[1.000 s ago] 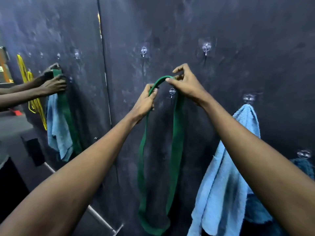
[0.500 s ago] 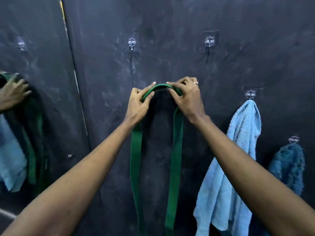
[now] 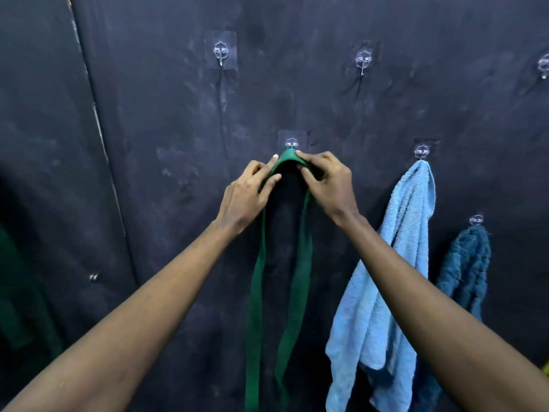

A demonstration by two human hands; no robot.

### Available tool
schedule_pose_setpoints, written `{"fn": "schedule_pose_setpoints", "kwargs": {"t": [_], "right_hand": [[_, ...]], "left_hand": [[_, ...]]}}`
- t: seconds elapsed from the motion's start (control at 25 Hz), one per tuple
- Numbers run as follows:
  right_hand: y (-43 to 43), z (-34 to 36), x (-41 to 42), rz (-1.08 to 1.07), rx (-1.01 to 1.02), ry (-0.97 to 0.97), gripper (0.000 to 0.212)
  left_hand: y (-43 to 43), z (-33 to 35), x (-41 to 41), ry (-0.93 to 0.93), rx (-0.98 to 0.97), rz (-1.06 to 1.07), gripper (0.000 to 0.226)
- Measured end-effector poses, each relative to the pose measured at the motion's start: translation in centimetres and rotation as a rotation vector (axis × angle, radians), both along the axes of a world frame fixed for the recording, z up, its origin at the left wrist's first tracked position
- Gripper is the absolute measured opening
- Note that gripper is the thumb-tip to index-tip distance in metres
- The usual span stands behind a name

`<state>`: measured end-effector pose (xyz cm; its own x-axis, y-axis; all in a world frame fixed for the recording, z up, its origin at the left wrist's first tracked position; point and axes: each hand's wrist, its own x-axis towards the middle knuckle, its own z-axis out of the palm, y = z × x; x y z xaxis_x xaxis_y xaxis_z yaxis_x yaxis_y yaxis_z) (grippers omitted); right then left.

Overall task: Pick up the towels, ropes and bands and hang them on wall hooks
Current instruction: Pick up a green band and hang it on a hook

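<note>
A green band hangs as a long loop down the black wall. Its top bend sits right under a clear wall hook; whether it rests on the hook I cannot tell. My left hand pinches the left side of the bend. My right hand pinches the right side. A light blue towel hangs from a hook to the right. A dark teal towel hangs from a lower hook further right.
Bare clear hooks sit higher on the wall, with another at the right edge. A mirror panel on the left shows a dim green reflection. A small metal fitting is on that panel.
Both hands lifted the band's top bend and brought it together beneath the middle hook. The view moved closer to the wall and shifted right.
</note>
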<state>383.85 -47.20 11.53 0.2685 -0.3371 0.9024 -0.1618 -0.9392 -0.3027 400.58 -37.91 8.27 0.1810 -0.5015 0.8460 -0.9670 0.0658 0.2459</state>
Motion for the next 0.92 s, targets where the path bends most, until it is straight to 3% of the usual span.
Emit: {"fn": "schedule_pose_setpoints", "kwargs": {"t": [0.2,0.76,0.92], "right_hand": [[0.6,-0.7,0.8,0.033,0.067,-0.007,0.028],[1.3,-2.1,-1.1,0.028,0.133,0.119,0.049],[1.7,-3.9,-4.8,-0.037,0.215,0.134,0.042]], "left_hand": [[-0.1,0.0,-0.4,0.031,-0.026,-0.041,0.049],[0.8,-1.0,-1.0,0.09,0.078,-0.105,0.066],[2.0,-2.5,-2.9,0.185,-0.061,-0.19,0.055]]}}
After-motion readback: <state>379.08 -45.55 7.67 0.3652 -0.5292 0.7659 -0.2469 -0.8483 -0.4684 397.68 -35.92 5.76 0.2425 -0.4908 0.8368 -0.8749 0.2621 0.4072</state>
